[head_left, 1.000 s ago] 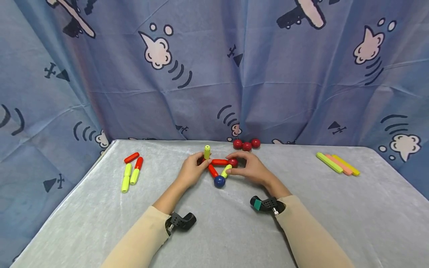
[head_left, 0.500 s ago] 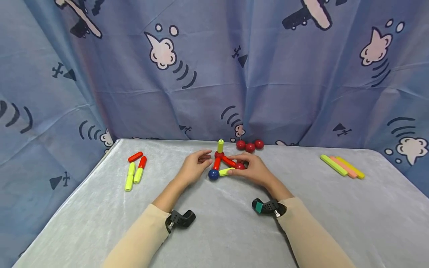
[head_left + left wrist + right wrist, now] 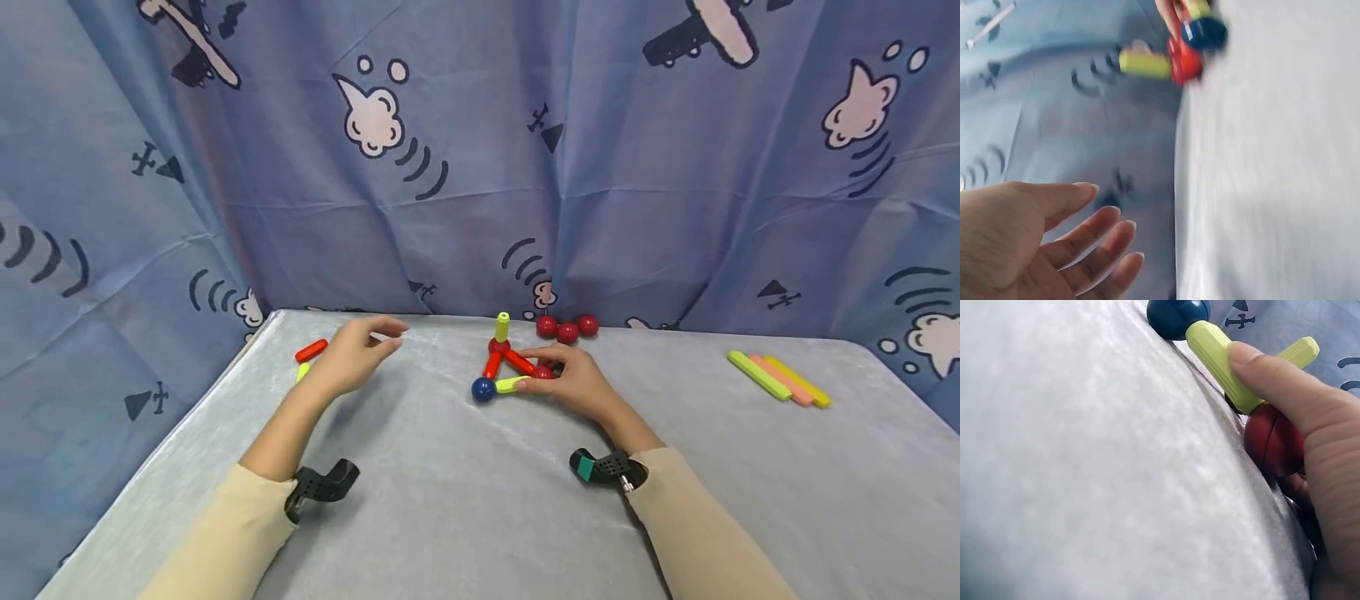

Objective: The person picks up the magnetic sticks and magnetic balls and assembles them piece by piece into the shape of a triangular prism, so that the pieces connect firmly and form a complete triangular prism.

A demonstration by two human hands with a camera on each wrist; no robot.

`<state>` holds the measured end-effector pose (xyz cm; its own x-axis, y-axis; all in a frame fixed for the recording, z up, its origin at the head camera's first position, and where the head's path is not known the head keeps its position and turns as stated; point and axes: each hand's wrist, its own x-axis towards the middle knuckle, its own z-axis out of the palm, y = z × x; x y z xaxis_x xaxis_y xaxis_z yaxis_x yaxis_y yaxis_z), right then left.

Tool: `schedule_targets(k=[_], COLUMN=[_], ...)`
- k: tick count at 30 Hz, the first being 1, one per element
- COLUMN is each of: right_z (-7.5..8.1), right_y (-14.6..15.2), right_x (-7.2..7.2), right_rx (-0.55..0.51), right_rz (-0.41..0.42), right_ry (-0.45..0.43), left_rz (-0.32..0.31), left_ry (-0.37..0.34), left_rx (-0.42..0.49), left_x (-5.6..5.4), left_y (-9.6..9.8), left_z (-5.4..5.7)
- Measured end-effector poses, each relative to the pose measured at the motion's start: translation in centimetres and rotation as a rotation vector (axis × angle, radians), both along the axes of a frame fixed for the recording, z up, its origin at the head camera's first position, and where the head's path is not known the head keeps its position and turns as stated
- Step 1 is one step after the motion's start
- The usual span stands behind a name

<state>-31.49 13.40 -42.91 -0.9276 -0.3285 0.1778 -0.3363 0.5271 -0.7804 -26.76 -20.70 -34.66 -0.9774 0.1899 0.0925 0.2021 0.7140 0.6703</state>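
Note:
A triangle of building sticks and balls stands mid-table: two red sticks [image 3: 492, 365], a yellow-green stick [image 3: 1219, 362], a blue ball [image 3: 483, 389] and two red balls. From the far red ball [image 3: 498, 346] another yellow-green stick [image 3: 502, 327] rises upright. My right hand [image 3: 573, 382] grips the right corner, its thumb on the lower yellow-green stick, beside the red ball [image 3: 1275, 440]; its other fingers are mostly hidden. My left hand [image 3: 352, 354] is held out to the left, fingers loosely extended, with nothing in it. Near it lie a red stick [image 3: 311, 350] and a partly hidden yellow-green stick [image 3: 302, 372].
Several loose red balls [image 3: 567, 332] sit at the table's back edge, behind the triangle. At the right lie a long yellow-green bar [image 3: 759, 375], an orange bar [image 3: 783, 381] and a yellow bar [image 3: 801, 383]. A patterned blue curtain [image 3: 465, 167] hangs behind the table.
My left hand has let go of the triangle's far corner and moved left toward the loose sticks. The triangle has turned in my right hand, its blue ball now at the left.

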Motion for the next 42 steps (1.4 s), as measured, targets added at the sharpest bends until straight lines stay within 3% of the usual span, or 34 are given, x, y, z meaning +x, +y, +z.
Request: schedule_targets(k=[5, 9, 13, 18, 21, 24, 27, 31, 37, 42], right_z=[0.2, 0.3, 0.3, 0.2, 0.2, 0.1, 0.0, 0.0, 0.1, 0.0], right_y=[0.1, 0.1, 0.3, 0.1, 0.0, 0.0, 0.0, 0.0, 0.0, -0.1], right_x=[0.0, 0.1, 0.1, 0.1, 0.0, 0.0, 0.1, 0.1, 0.1, 0.1], right_rx=[0.004, 0.002, 0.009, 0.007, 0.017, 0.019, 0.012, 0.005, 0.0, -0.004], right_rz=[0.005, 0.007, -0.002, 0.002, 0.001, -0.008, -0.01, -0.011, -0.005, -0.005], right_ry=[0.0, -0.002, -0.004, -0.012, -0.015, -0.021, -0.034, -0.034, -0.033, -0.027], left_rz=[0.116, 0.203, 0.203, 0.196, 0.235, 0.297, 0.325, 0.304, 0.33, 0.332], left_ry=[0.036, -0.046, -0.131, -0.105, -0.097, -0.136, -0.18, -0.2, -0.204, -0.166], left_rx=[-0.126, -0.229, -0.294, -0.28, -0.265, -0.28, -0.319, -0.353, -0.372, -0.358], left_x=[1.9, 3.7, 4.7, 4.7, 4.3, 3.6, 3.1, 2.9, 3.0, 2.9], left_y=[-5.2, -7.4, -8.4, -9.2, -9.7, -10.0, -10.3, -10.4, -10.2, -10.5], left_z=[-0.4, -1.1, -2.0, -3.0, -3.6, -4.1, -4.2, -3.9, -3.6, -3.7])
